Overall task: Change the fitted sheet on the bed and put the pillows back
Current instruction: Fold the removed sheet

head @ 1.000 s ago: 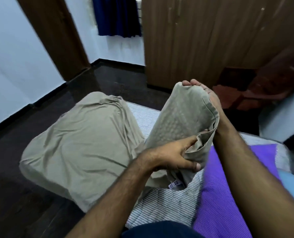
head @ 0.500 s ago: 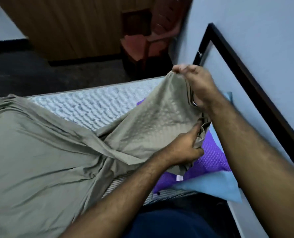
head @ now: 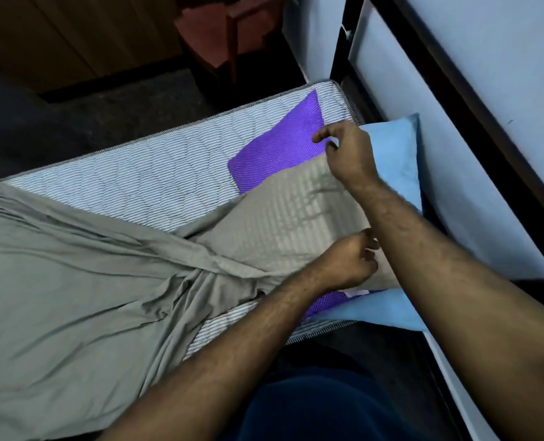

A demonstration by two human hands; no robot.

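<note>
Now the grey fitted sheet [head: 73, 281] lies bunched across the striped mattress [head: 143, 183], one corner drawn over the purple pillow [head: 277, 148] beside a light blue pillow [head: 397, 160]. Right hand [head: 348, 154] pinches the corner's far edge; left hand [head: 350, 265], fingers curled, grips the near edge.

Dim rm, soft blur (wide-angle warp)

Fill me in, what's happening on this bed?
A person is fitting a grey-green fitted sheet onto a striped quilted mattress. The right hand and left hand both grip the sheet's corner, lowered over a purple textured mat and light blue cloth. Most of the mattress nearby is uncovered.
</note>
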